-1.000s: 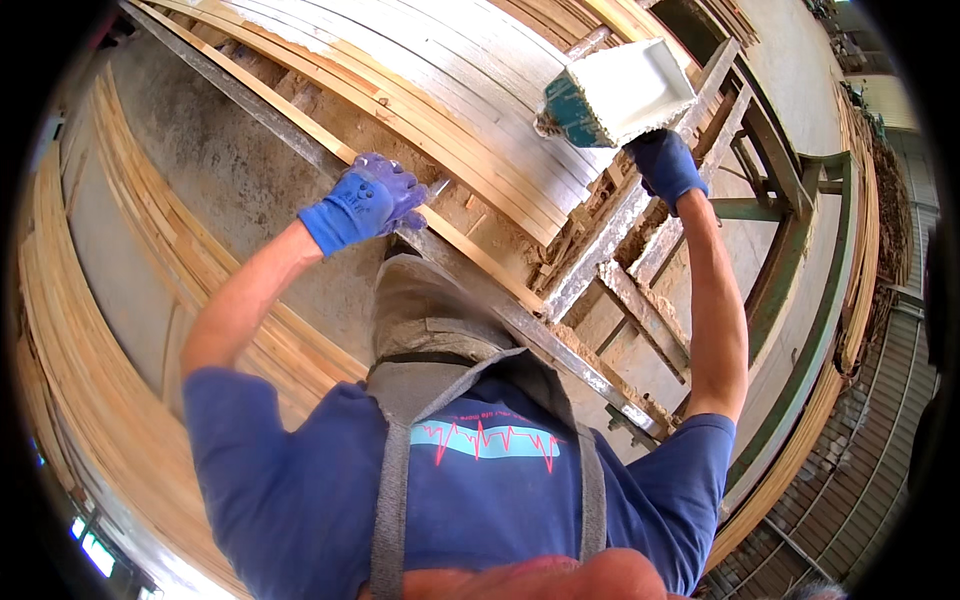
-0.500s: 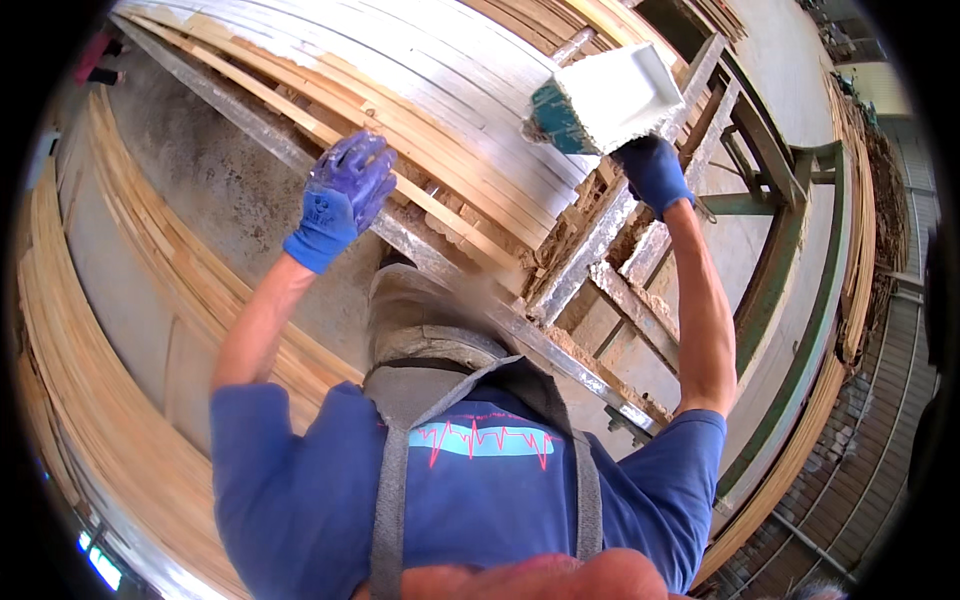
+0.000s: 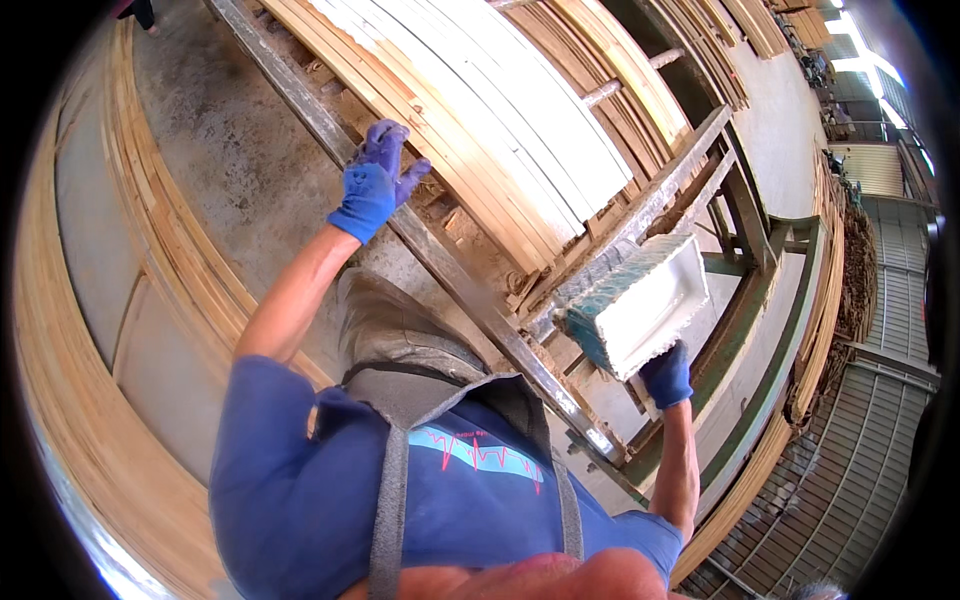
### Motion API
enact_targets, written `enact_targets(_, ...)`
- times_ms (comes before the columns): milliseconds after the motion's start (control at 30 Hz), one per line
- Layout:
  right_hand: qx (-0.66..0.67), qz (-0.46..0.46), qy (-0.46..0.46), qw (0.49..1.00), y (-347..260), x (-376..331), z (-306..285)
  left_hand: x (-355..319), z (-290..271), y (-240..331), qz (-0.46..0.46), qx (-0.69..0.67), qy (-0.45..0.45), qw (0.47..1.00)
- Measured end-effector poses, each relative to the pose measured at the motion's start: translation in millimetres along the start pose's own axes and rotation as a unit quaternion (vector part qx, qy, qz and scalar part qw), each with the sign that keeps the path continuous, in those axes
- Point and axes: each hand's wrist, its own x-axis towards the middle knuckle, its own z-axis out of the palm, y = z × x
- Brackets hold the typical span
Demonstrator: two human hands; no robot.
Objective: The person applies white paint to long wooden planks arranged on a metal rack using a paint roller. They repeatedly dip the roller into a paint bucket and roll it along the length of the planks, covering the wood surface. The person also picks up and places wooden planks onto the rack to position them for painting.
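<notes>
My right hand (image 3: 667,376), in a dark blue glove, grips a box-shaped container (image 3: 655,305) at its near right edge. The container is white inside and teal outside, with crusted, ragged rims, and it is held tilted over the frame at the right. My left hand (image 3: 379,178), in a blue and purple glove, is open with its fingers apart, beside the near edge of a row of bare wooden strips (image 3: 480,190); whether it touches them I cannot tell. Beyond these lie strips coated white (image 3: 520,130).
A metal rail (image 3: 455,265) runs in front of me under the strips. A crusted crossbar (image 3: 660,190) and a green metal frame (image 3: 745,370) stand to the right. Long timber stacks (image 3: 120,440) curve along the left. More boards (image 3: 620,60) lie at the back.
The container has moved right and toward me, away from the white-coated strips. My left hand has shifted right, with fingers more spread. The view has turned, and the near bare strips lie closer together.
</notes>
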Motion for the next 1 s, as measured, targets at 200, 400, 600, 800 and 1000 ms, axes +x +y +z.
enact_targets(200, -0.158, -0.176, -0.019, 0.971, -79, 127, 75, 35, -67, -42, 0.118, -0.087, -0.013, 0.989)
enact_targets(400, -0.072, -0.062, -0.108, 0.99, -252, 303, 129, 67, -138, -197, -0.036, -0.112, 0.205, 0.972)
enact_targets(600, -0.026, -0.041, -0.105, 0.993, -260, 312, 131, 33, -104, -303, -0.302, -0.273, 0.049, 0.912)
enact_targets(800, 0.026, 0.029, -0.059, 0.998, -76, 123, 96, -112, -65, -393, -0.443, -0.343, -0.064, 0.826)
enact_targets(1000, -0.186, 0.087, -0.075, 0.976, 1, 45, 51, -224, -47, -356, -0.677, -0.313, -0.201, 0.635)
